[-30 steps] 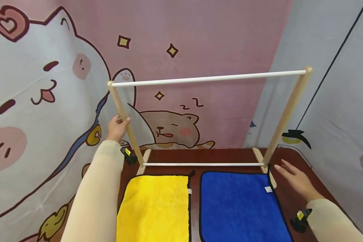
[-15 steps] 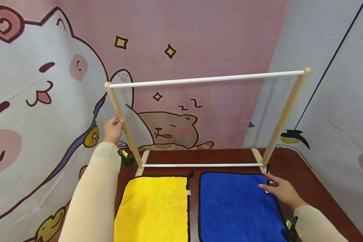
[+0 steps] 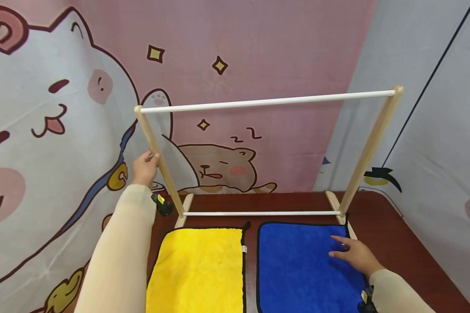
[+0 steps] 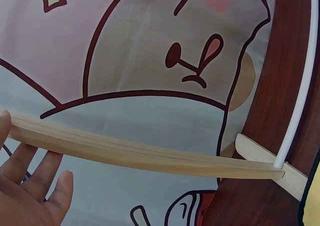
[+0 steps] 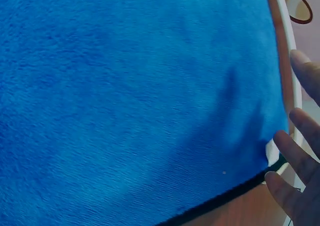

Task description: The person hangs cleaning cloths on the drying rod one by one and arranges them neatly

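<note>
A rack stands at the back of the table, with pale wooden side posts (image 3: 366, 152), a white upper bar (image 3: 266, 103) and a white lower bar (image 3: 258, 213). My left hand (image 3: 144, 169) holds its left post (image 4: 130, 151) partway up, thumb on one side and fingers on the other. In front of the rack's right half, a blue towel (image 3: 297, 265) with black edging lies flat. Over its right edge hovers my right hand (image 3: 356, 255), fingers spread and holding nothing. In the right wrist view, those fingers (image 5: 295, 156) are near the towel's white tag (image 5: 272, 152).
To the left of the blue towel lies a yellow towel (image 3: 199, 269), also black-edged, with a hanging loop at its corner. Both rest on a dark red-brown table (image 3: 407, 256). Behind and beside it hangs a cartoon-printed cloth (image 3: 290, 56).
My right hand has come in leftward from beside the rack's right foot to above the blue towel. My left hand stays on the post; the view shifts slightly.
</note>
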The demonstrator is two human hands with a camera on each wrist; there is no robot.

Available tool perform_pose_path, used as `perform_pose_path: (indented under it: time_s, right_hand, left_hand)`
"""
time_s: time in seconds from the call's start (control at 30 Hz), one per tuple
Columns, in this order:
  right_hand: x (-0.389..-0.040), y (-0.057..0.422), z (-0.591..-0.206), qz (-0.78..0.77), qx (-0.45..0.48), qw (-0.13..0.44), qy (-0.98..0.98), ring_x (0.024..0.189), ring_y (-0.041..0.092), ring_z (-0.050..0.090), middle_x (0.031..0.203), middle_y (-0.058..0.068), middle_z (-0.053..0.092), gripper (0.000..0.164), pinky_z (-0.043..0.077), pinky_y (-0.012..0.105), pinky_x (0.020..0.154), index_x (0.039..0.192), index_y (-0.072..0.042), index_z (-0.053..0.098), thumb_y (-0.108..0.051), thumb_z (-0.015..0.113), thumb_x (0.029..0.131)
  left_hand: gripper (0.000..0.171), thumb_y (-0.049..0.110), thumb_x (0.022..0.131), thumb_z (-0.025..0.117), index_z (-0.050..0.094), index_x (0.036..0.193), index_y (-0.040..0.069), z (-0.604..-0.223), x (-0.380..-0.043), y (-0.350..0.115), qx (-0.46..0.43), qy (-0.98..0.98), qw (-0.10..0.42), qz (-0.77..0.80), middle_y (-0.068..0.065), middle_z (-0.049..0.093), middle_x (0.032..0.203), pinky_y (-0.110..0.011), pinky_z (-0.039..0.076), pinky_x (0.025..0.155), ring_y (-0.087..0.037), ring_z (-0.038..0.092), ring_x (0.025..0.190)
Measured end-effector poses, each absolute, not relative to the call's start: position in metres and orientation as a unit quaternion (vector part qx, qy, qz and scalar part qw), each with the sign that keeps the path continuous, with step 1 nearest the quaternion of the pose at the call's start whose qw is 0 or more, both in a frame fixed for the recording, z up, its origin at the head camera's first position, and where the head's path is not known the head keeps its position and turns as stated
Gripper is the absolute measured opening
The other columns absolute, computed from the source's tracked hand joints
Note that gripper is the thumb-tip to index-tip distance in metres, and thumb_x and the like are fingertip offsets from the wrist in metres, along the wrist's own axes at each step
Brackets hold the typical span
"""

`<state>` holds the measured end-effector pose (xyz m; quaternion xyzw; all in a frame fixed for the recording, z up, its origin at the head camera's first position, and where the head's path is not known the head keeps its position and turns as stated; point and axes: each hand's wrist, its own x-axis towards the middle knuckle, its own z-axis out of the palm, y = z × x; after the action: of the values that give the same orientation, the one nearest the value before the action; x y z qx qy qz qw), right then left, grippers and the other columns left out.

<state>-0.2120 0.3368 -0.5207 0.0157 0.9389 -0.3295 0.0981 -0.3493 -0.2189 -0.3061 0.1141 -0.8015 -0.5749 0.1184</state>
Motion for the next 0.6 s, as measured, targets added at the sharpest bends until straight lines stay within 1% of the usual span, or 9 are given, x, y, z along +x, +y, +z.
perform_pose_path:
  time_s: [0.13,0.37,0.6]
  right_hand:
    - [-0.213,0.333,-0.525,-0.302,0.001,0.098,0.948,0.120,0.054,0.047,0.130,0.033,0.052,0.071,0.040,0.065,0.092,0.134,0.001,0.054,-0.040,0.077,0.079]
    - [-0.214,0.322,-0.522,-0.266,-0.021,0.087,0.960,0.118,0.052,0.049,0.125,0.028,0.058,0.062,0.040,0.063,0.093,0.128,0.000,0.060,-0.029,0.080,0.077]
    - [-0.216,0.320,-0.532,-0.238,-0.045,0.086,0.966,0.118,0.050,0.050,0.124,0.027,0.059,0.061,0.040,0.061,0.095,0.124,0.003,0.061,-0.022,0.082,0.073]
  left_hand:
    - [0.048,0.025,0.104,0.043,0.036,0.150,0.013,-0.305,-0.350,-0.219,0.113,-0.799,0.121,-0.578,-0.018,0.044,0.146,-0.044,0.030,0.112,-0.031,0.044,0.132]
    - [0.047,0.026,0.104,0.042,0.036,0.150,0.015,-0.305,-0.352,-0.221,0.118,-0.797,0.121,-0.579,-0.016,0.044,0.146,-0.044,0.029,0.112,-0.030,0.044,0.133]
    - [0.047,0.026,0.104,0.044,0.038,0.149,0.014,-0.308,-0.353,-0.222,0.112,-0.797,0.124,-0.580,-0.017,0.046,0.145,-0.045,0.031,0.112,-0.031,0.046,0.131]
